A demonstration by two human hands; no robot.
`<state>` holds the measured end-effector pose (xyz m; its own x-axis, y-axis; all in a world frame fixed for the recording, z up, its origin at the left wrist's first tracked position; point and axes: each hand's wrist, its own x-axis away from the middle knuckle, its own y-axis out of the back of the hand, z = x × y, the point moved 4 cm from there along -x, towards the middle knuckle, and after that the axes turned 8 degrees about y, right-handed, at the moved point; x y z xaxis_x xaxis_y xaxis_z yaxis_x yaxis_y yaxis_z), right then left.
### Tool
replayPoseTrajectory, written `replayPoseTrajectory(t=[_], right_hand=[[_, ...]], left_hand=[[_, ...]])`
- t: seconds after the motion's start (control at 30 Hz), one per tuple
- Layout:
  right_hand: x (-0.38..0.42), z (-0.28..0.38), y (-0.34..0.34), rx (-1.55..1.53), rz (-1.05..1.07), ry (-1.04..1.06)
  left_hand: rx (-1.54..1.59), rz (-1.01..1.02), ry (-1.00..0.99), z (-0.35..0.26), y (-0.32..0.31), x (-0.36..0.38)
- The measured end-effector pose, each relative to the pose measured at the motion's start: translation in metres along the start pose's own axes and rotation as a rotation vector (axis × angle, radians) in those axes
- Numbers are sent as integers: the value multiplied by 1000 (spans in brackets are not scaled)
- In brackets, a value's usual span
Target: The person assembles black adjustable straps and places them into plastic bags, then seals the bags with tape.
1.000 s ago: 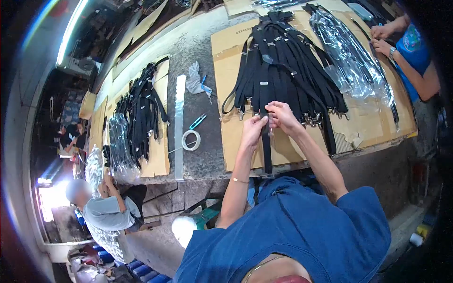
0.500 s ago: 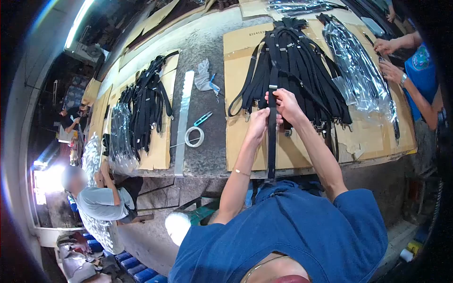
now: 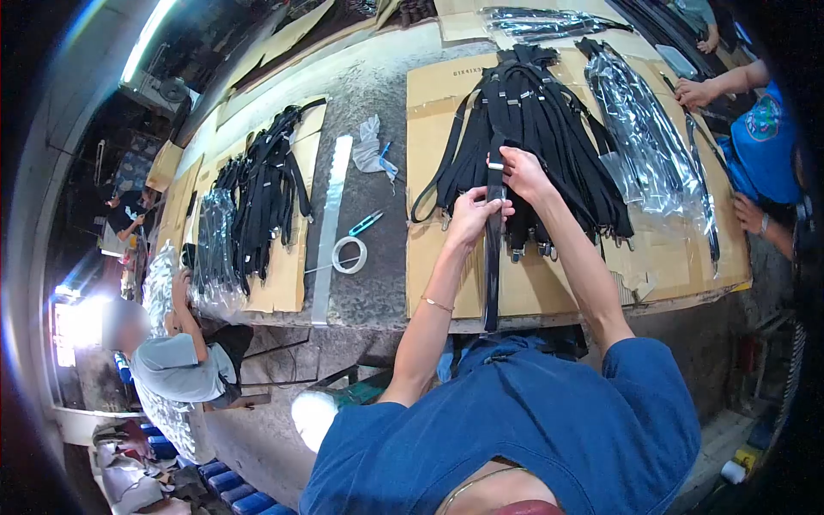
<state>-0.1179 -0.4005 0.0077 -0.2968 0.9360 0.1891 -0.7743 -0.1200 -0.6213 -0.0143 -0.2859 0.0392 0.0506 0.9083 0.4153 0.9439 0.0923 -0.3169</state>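
Note:
A black suspender strap [image 3: 496, 199] with a metal slider runs down in front of me over the edge of the cardboard. Its lower stretch looks glossy, as if inside a clear plastic sleeve [image 3: 492, 287]. My left hand [image 3: 471, 216] pinches the strap from the left, below the slider. On the right, slightly higher, my right hand [image 3: 525, 174] is closed at the strap beside the slider. Behind both hands lies a fanned pile of black suspenders [image 3: 536, 112] with metal clips at the lower ends.
Bagged suspenders [image 3: 639, 120] lie to the right, near a co-worker's hand [image 3: 695, 93]. Left on the table are a tape roll [image 3: 349, 255], thread snips [image 3: 366, 222], a clear plastic strip [image 3: 332, 215], crumpled plastic [image 3: 369, 146] and another suspender pile [image 3: 268, 193]. Another person [image 3: 182, 360] sits at left.
My hands have shifted slightly along the strap, the right one rising beside the slider. The strap's lower part now looks glossier. A co-worker's lower hand at right has moved down.

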Motion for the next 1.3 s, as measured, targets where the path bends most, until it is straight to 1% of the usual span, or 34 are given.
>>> replayPoseTrajectory(t=[0.07, 0.13, 0.2, 0.27, 0.33, 0.4, 0.47, 0.53, 0.6, 0.63, 0.67, 0.73, 0.77, 0.8, 0.87, 0.9, 0.93, 1.0, 1.03, 1.1, 1.13, 1.17, 1.2, 1.27, 1.3], right_hand=[[-5, -2, 2, -11, 7, -8], [-4, 2, 3, -14, 12, 43], [-3, 4, 2, -19, 17, 55], [0, 6, 1, -24, 20, 66], [2, 9, 0, 7, 21, 92], [4, 12, 0, 36, 44, 112], [4, 15, 0, 66, 69, 133], [3, 19, -1, 136, 93, 201], [3, 22, -1, 183, 98, 206], [4, 23, -2, 226, 99, 213], [2, 23, 0, 228, 102, 214], [0, 17, 2, 88, 157, 108], [-3, 12, 3, -4, 163, 77], [-8, 10, 5, -4, 163, 80], [-11, -2, 3, -284, -7, -223], [-10, 0, -3, -322, 44, -203], [-7, 3, -8, -360, 96, -185], [-26, -21, -6, -514, 113, -285], [-33, -30, -1, -514, 121, -286], [-41, -27, 4, -380, -62, -60], [-42, -27, 3, -380, -49, -59], [-41, -22, 5, -359, -113, 41], [-34, -12, 2, -337, -176, 144], [-24, 1, 0, -324, -150, 174], [-24, 5, 2, -307, -150, 169]], left_hand=[[35, -8, 12, -4, 1, -2], [70, -12, 30, -6, 1, -6], [-10, -44, -21, -7, 5, -14], [-21, -70, -26, -9, 7, -20], [-118, -142, -63, -16, 7, -23], [-117, -155, -87, -20, 9, -32], [-149, -174, -153, -27, 9, -39], [-173, -178, -158, -36, 8, -46], [-249, -195, -145, -42, 8, -58], [-315, -252, -168, -47, 10, -63], [-313, -253, -171, -50, 11, -70], [-369, -257, -224, -56, 11, -81], [-380, -245, -207, -58, 10, -83], [-381, -242, -209, -57, 11, -86], [-338, -200, -190, -56, 8, -88], [-412, -223, -166, -56, 6, -84], [-415, -222, -166, -56, 4, -83], [-406, -257, -148, -53, 8, -86], [-372, -294, -159, -52, 8, -87], [-434, -312, -160, -57, 10, -89], [-493, -323, -150, -60, 11, -91], [-508, -317, -173, -59, 16, -100], [-445, -279, -163, -63, 13, -97], [-382, -183, -89, -69, 7, -101], [-372, -185, -105, -73, 7, -105]])
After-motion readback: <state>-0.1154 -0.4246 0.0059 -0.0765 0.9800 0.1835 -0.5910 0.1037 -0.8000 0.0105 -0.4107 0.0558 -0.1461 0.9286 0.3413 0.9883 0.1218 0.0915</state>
